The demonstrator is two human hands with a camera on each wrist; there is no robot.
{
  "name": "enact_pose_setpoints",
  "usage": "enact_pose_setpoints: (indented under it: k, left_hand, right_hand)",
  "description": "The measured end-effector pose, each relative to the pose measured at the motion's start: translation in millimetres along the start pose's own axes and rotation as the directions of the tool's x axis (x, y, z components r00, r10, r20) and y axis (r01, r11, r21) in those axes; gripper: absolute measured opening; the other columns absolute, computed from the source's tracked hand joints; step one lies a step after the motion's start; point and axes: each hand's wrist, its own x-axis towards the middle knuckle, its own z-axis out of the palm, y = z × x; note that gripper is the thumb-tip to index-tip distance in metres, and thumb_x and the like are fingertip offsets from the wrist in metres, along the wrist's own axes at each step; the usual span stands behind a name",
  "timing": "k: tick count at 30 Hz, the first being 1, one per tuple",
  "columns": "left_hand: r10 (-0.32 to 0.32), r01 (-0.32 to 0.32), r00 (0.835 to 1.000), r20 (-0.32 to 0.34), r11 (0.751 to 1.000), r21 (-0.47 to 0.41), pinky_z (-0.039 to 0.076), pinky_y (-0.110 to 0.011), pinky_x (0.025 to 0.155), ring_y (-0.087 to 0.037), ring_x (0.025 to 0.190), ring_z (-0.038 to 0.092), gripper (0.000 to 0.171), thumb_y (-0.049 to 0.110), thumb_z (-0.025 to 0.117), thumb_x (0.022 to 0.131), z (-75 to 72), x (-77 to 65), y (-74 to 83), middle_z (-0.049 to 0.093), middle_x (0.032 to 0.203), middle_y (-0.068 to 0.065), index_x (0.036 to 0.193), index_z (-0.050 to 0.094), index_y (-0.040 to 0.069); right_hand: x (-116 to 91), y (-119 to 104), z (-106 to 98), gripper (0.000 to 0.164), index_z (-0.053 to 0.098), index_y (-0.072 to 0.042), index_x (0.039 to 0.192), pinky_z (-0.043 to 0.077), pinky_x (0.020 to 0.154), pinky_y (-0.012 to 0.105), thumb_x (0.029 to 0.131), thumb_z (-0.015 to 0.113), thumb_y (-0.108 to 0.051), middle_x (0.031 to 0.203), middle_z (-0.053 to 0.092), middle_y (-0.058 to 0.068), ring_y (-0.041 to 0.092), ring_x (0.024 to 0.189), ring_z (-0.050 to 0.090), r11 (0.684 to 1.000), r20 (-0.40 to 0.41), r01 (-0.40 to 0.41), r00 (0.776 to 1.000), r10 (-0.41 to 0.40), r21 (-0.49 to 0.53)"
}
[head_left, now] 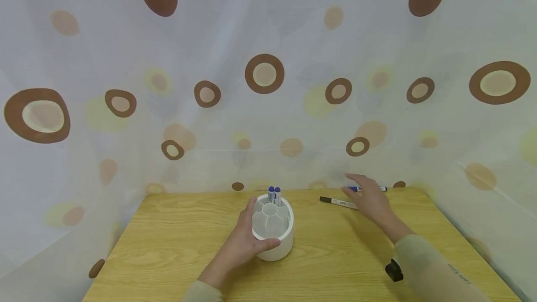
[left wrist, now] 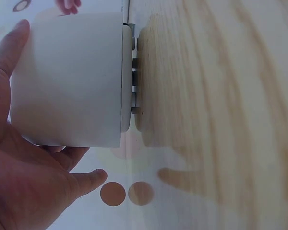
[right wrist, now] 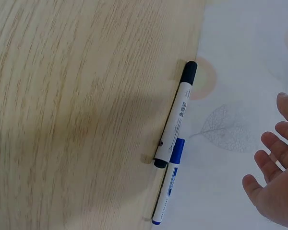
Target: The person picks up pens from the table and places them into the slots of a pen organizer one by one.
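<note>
My left hand [head_left: 239, 245] holds a round white pen organizer [head_left: 274, 250], thumb across its near side and fingers round its left side. Clear dividers split its inside, and two blue-capped markers [head_left: 271, 195] stand in a back compartment. In the left wrist view the organizer's smooth wall [left wrist: 72, 81] shows, with small feet under its base. My right hand [head_left: 372, 201] hovers with fingers apart and nothing in them, over a black-capped marker [right wrist: 175, 124] and a blue-capped marker [right wrist: 172, 182]. Both markers lie on the table near its back edge, ends overlapping in the right wrist view.
The wood-grain table [head_left: 180, 241] runs back to a pale sheet [head_left: 218, 125] printed with brown and yellow circles, which also encloses both sides. A small black object [head_left: 394, 270] shows beside my right sleeve.
</note>
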Motion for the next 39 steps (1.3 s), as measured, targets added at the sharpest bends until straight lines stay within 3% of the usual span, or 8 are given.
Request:
enact_pose_setpoints:
  k: [19, 24, 39]
  left_hand:
    - [0.002, -0.002, 1.0, -0.008, 1.0, 0.006, 0.046, -0.071, 0.114, -0.045, 0.138, 0.055, 0.129, 0.042, 0.101, 0.08, -1.4, 0.4, 0.4, 0.042, 0.161, -0.023, 0.176, 0.016, 0.027]
    - [0.006, -0.006, 1.0, -0.009, 1.0, 0.008, 0.046, -0.071, 0.114, -0.045, 0.138, 0.055, 0.129, 0.042, 0.101, 0.08, -1.7, -0.6, 3.4, 0.041, 0.162, -0.024, 0.176, 0.016, 0.024]
    - [0.043, -0.043, 0.999, -0.008, 0.999, -0.021, 0.046, -0.072, 0.114, -0.045, 0.137, 0.055, 0.127, 0.039, 0.101, 0.081, -1.2, -2.2, 0.7, 0.042, 0.16, -0.024, 0.175, 0.017, 0.023]
  right_hand:
    - [4, 71, -9, 0.063, 0.051, 0.005, 0.159, 0.045, 0.106, 0.079, 0.114, 0.064, -0.037, 0.16, 0.047, 0.037, 0.063, 0.141, 0.047, 0.991, 0.041, -0.046, 0.998, 0.051, -0.127]
    - [5, 89, -14, 0.066, 0.048, 0.008, 0.159, 0.042, 0.109, 0.08, 0.115, 0.061, -0.04, 0.159, 0.046, 0.039, 0.064, 0.142, 0.044, 0.986, 0.068, -0.072, 0.994, 0.083, -0.152]
    - [-4, 112, -20, 0.063, 0.044, 0.014, 0.158, 0.043, 0.108, 0.08, 0.116, 0.057, -0.032, 0.155, 0.046, 0.044, 0.067, 0.135, 0.049, 0.981, 0.136, -0.109, 0.982, 0.131, -0.161]
